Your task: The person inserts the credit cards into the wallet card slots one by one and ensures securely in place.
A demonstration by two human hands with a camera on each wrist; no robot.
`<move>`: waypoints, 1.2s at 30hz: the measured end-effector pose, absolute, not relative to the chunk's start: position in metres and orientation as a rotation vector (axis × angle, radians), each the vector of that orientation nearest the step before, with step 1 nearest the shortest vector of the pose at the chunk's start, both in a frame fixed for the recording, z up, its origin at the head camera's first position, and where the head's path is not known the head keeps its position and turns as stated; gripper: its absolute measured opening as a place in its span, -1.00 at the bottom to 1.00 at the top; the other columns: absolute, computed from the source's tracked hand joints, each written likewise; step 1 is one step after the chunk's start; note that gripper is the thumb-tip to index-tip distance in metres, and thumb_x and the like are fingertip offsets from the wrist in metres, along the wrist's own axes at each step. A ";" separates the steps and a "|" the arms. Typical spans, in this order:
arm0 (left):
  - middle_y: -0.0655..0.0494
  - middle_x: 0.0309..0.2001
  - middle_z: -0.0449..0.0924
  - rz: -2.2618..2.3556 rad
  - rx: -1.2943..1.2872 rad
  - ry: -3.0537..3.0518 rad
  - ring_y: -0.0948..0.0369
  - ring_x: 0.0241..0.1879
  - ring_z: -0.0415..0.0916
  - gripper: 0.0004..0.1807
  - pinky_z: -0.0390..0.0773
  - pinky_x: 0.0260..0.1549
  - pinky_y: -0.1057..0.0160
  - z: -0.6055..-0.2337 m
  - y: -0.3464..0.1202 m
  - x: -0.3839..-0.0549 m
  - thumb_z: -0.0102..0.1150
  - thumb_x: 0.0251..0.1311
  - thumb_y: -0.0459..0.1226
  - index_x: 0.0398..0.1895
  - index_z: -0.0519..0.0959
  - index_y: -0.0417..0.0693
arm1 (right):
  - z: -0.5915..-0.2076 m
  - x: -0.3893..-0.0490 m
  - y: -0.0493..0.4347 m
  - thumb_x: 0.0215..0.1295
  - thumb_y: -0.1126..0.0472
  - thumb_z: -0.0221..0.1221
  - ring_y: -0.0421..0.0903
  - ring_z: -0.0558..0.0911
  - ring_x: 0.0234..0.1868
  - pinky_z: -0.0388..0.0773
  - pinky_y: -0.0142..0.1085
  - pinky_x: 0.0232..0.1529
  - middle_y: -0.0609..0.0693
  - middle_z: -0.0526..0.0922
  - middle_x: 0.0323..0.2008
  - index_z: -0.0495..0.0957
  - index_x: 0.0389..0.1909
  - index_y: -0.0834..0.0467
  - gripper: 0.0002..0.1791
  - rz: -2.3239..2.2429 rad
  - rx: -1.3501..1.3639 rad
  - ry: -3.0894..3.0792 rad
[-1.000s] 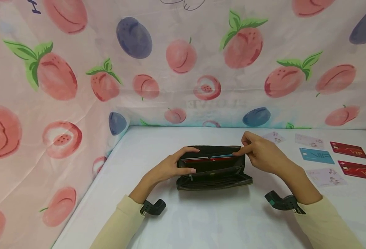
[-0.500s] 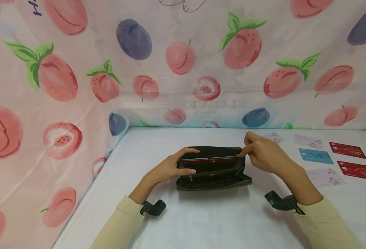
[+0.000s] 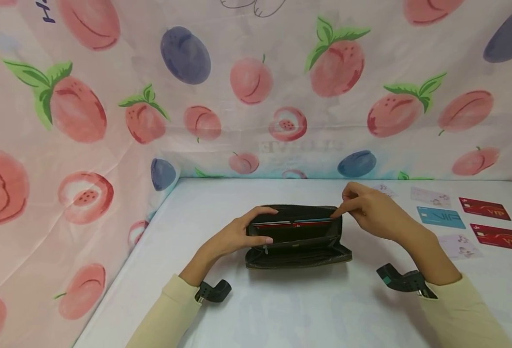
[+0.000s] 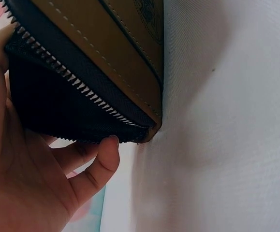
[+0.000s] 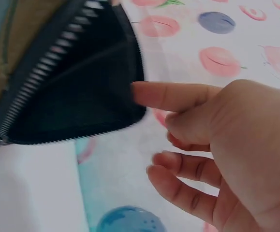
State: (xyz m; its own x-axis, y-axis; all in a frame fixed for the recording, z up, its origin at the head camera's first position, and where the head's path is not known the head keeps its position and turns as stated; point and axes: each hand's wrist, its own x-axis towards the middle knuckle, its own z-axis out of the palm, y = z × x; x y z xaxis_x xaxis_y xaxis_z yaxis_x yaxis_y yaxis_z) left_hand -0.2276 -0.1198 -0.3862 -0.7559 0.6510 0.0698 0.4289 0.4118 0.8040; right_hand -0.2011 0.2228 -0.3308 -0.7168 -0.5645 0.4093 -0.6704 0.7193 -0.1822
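A dark zip-around wallet stands unzipped on the white table, its brown stitched outside showing in the left wrist view. My left hand grips its left end. Cards show in the slots inside: a blue-edged card on the right, a red-edged card on the left, with another red edge beside it. My right hand is at the wallet's upper right corner, one extended digit touching near the blue-edged card. In the right wrist view the other fingers are loosely bent and hold nothing.
Right of the wallet several cards lie flat: a blue VIP card, two red VIP cards, and pale flowered cards. My right forearm partly covers one pale card. A fruit-print cloth hangs behind and at the left.
The blue-edged card sits lower in its slot than one second ago. My right hand and wrist have shifted slightly right. The left hand keeps its grip on the wallet.
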 end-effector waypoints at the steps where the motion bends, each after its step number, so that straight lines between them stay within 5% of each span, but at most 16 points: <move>1: 0.29 0.35 0.19 1.263 0.950 2.416 0.19 0.23 0.23 -0.34 0.26 0.10 -0.04 -0.386 -0.120 -0.228 0.28 0.15 0.05 0.29 0.23 0.64 | -0.329 -0.201 0.225 0.14 0.55 0.17 -0.21 0.39 -0.41 0.40 -0.31 -0.44 -0.09 0.41 -0.31 0.76 -0.34 -0.04 -0.59 0.486 0.962 -2.592; 10: 0.34 0.37 0.14 1.252 0.946 2.419 0.22 0.28 0.17 -0.35 0.24 0.14 -0.05 -0.386 -0.122 -0.228 0.27 0.15 0.07 0.28 0.21 0.68 | -0.317 -0.198 0.253 0.17 0.42 0.27 -0.24 0.53 -0.32 0.55 -0.21 -0.31 -0.21 0.61 -0.30 0.71 -0.15 -0.02 -0.69 0.588 0.810 -2.605; 22: 0.34 0.36 0.15 1.264 0.960 2.405 0.20 0.22 0.23 -0.34 0.26 0.09 -0.04 -0.388 -0.121 -0.228 0.27 0.16 0.07 0.29 0.21 0.66 | -0.324 -0.200 0.308 0.27 0.16 0.27 0.05 0.59 -0.17 0.48 -0.44 -0.29 0.01 0.63 -0.23 0.64 -0.05 0.07 -0.75 0.728 0.427 -2.788; 29: 0.35 0.34 0.19 1.265 0.941 2.401 0.24 0.20 0.25 -0.35 0.27 0.08 0.01 -0.388 -0.119 -0.229 0.27 0.14 0.09 0.28 0.22 0.69 | -0.329 -0.194 0.332 0.29 0.06 0.24 0.13 0.57 -0.11 0.49 -0.40 -0.35 0.09 0.64 -0.15 0.61 -0.01 0.09 -0.69 0.786 0.324 -2.861; 32: 0.34 0.33 0.20 1.272 0.924 2.399 0.24 0.21 0.24 -0.35 0.27 0.09 0.02 -0.388 -0.119 -0.229 0.28 0.13 0.09 0.27 0.23 0.70 | -0.331 -0.190 0.340 0.27 0.09 0.26 -0.21 0.57 -0.17 0.46 -0.48 -0.37 0.07 0.64 -0.16 0.62 -0.02 0.09 -0.71 0.754 0.318 -2.870; 36: 0.35 0.32 0.20 1.280 0.911 2.399 0.23 0.17 0.26 -0.36 0.28 0.05 0.02 -0.387 -0.121 -0.228 0.28 0.13 0.09 0.27 0.24 0.69 | -0.340 -0.187 0.359 0.23 0.07 0.29 -0.32 0.53 -0.23 0.53 -0.37 -0.35 0.10 0.63 -0.17 0.62 -0.05 0.15 -0.67 0.706 0.279 -2.933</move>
